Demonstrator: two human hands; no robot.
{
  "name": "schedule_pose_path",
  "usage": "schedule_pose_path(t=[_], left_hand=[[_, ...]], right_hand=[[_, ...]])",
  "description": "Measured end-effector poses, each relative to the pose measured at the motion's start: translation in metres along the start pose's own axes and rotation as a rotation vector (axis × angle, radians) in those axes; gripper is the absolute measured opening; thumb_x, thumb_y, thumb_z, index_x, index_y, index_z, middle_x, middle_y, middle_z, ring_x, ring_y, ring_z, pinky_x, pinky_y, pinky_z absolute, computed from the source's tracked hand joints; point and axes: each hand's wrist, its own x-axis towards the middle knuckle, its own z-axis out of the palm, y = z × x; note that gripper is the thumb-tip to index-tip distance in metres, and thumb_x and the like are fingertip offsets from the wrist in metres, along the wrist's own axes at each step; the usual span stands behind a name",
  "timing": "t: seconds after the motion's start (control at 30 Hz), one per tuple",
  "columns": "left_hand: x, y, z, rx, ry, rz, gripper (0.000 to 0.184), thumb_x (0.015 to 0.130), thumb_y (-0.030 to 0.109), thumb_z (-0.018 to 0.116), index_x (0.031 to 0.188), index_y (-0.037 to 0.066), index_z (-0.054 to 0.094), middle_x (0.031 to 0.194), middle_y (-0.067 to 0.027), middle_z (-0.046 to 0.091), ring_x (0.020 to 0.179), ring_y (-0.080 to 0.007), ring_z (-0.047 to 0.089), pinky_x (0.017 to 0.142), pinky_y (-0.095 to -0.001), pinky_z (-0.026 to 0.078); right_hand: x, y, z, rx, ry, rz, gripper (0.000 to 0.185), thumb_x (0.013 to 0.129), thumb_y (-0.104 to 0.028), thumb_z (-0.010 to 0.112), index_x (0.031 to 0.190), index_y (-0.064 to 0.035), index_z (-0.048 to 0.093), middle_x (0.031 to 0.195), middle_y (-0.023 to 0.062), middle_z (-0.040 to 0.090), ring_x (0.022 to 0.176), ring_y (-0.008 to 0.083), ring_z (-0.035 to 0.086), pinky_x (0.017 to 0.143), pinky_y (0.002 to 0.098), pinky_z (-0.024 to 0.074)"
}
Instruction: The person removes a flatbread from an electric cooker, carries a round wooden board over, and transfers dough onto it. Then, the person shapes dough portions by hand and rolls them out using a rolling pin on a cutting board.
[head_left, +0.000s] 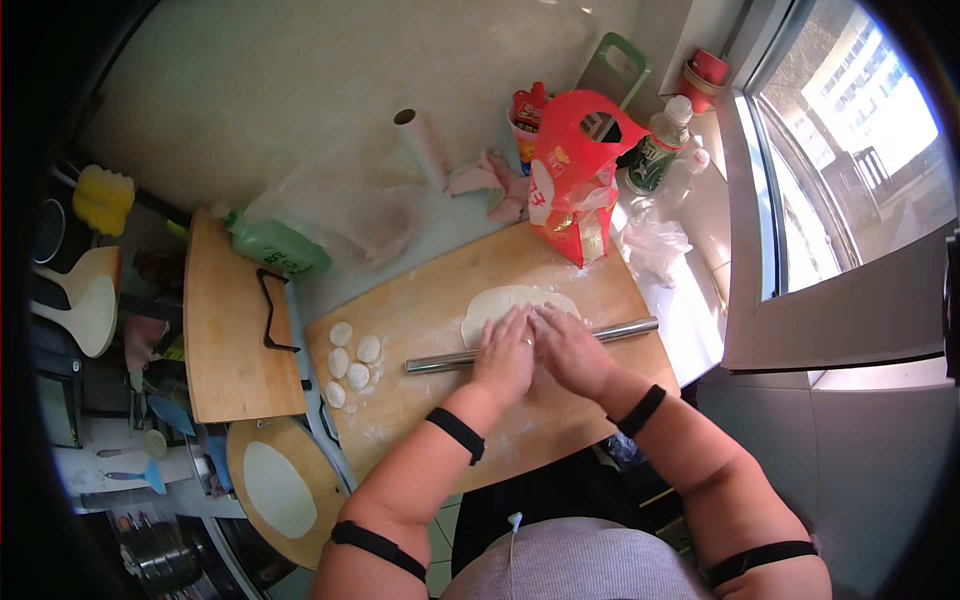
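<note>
A flat sheet of dough [497, 304] lies on a floured wooden board [440, 430]. Across its near side runs a metal rolling pin [440, 363], its middle hidden beneath my hands. My left hand [506, 352] rests over the pin with its fingers stretched forward, the tips by the dough. Close beside it, my right hand [567, 348] also lies over the pin, fingers extended and angled inward to the left. Several small round dough pieces [358, 375] sit on the left of the board.
A red bag [575, 180] stands at the board's back edge, with bottles [660, 150] behind it. Left are a green bottle [275, 245], a wooden panel [235, 340] with a black handle, and a round board [325, 478] carrying a rolled dough sheet [280, 490]. A window [850, 150] is at right.
</note>
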Motion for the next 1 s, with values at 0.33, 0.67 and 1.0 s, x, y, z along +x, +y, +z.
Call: schedule_pose_path(t=[0.33, 0.67, 1.0], left_hand=[[-0.064, 0.004, 0.005, -0.132, 0.138, 0.166, 0.024, 0.092, 0.014, 0.049, 0.111, 0.006, 0.06, 0.114, -0.0086, 0.059, 0.108, -0.0276, 0.055, 0.094, -0.0418, 0.042], [-0.136, 0.038, 0.007, -0.136, 0.086, 0.033, 0.047, 0.088, 0.018, 0.049, 0.131, 0.001, 0.047, 0.137, -0.0154, 0.046, 0.129, -0.0291, 0.043, 0.107, -0.0452, 0.031], [-0.026, -0.02, -0.008, -0.025, 0.093, -0.069, 0.056, 0.089, 0.025, 0.043, 0.141, 0.003, 0.04, 0.149, -0.012, 0.037, 0.139, -0.0274, 0.031, 0.113, -0.0521, 0.018]], right_hand=[[-0.046, -0.034, 0.024, 0.059, 0.108, -0.066, 0.049, 0.082, -0.007, 0.053, 0.129, 0.0063, 0.046, 0.108, 0.0175, 0.057, 0.098, 0.0317, 0.056, 0.088, 0.0394, 0.0458], [-0.086, -0.084, 0.003, 0.09, -0.224, 0.054, 0.064, 0.079, -0.021, 0.056, 0.136, 0.0038, 0.04, 0.144, 0.0216, 0.04, 0.137, 0.0358, 0.033, 0.111, 0.0482, 0.0265], [0.027, -0.031, 0.033, -0.251, -0.087, 0.172, 0.069, 0.089, -0.044, 0.038, 0.141, 0.0025, 0.038, 0.15, 0.0189, 0.033, 0.141, 0.0332, 0.026, 0.111, 0.0546, 0.0214]])
